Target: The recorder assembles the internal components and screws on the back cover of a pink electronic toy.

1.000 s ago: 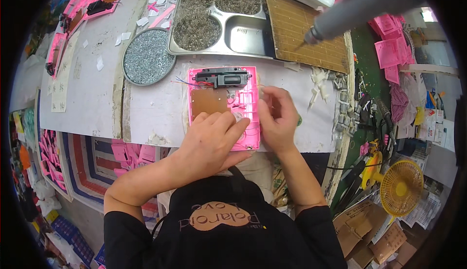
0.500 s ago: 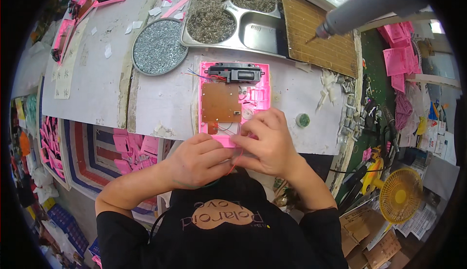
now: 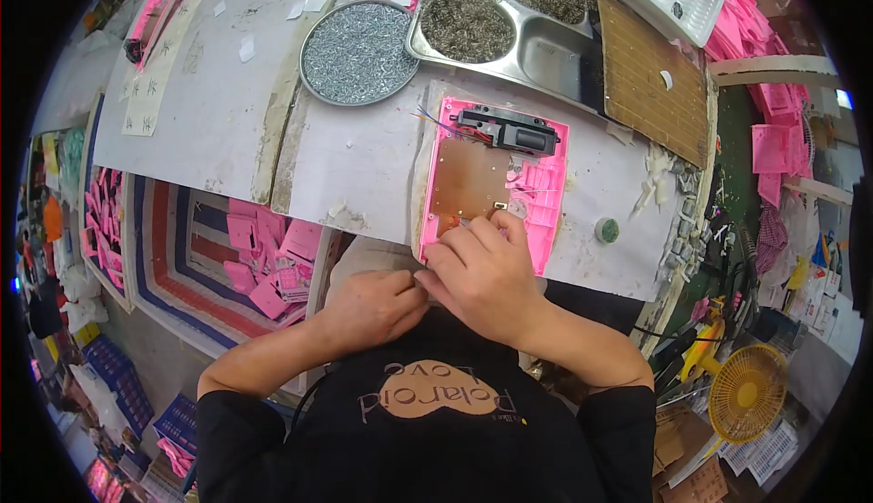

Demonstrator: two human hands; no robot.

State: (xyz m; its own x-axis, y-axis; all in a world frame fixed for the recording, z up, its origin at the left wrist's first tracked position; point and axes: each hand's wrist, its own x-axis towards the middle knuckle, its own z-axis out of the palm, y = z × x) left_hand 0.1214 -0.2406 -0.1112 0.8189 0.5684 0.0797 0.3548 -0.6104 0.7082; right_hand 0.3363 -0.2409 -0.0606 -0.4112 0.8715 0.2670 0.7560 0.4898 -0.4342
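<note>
A pink plastic casing (image 3: 548,180) lies open side up at the table's front edge. In it are a brown circuit board (image 3: 468,176) and, along its far end, a black module (image 3: 509,130) with thin coloured wires at its left. My right hand (image 3: 486,276) rests over the near end of the casing, fingers curled and pressed together, covering part of the board. Just off the table edge, my left hand (image 3: 375,305) is closed, its fingertips close to my right thumb. Whatever lies between the fingers of either hand is hidden or too small to name.
Behind the casing stand a round dish of small silver screws (image 3: 359,53) and a metal compartment tray (image 3: 523,44) of small metal parts. A brown ridged board (image 3: 650,75) lies to its right. A small green-topped round piece (image 3: 607,230) sits right of the casing. Pink parts (image 3: 273,248) fill a lower bin.
The view has shifted, and the casing appears farther right and tilted. My right hand has moved over its near end; my left hand has come off it. The hanging grey screwdriver is out of view.
</note>
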